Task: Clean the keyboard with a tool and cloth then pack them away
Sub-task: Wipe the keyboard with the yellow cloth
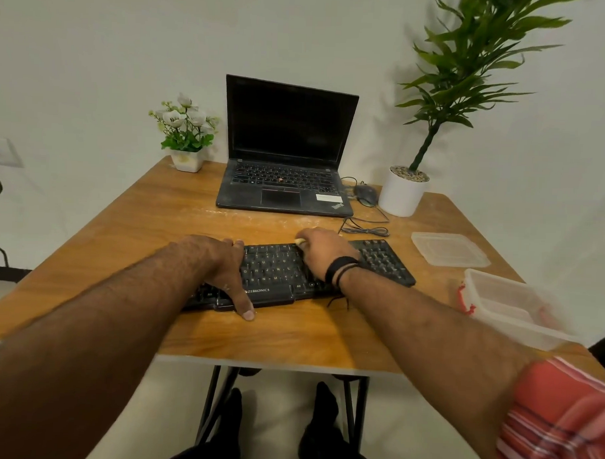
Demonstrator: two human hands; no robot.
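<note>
On keyboard (279, 273) | ur L hand (221, 264) flat, fingers spread, bracing | R hand (322, 252) pinches sthg pale, prob cleaning tool | cleaning underway; packing into box (511, 307) right of keyboard not begun

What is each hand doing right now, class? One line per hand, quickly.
Left hand: open, fingers spread flat, pressing on the keyboard.
Right hand: closed around something small and pale on the keys; what it is cannot be told.
</note>
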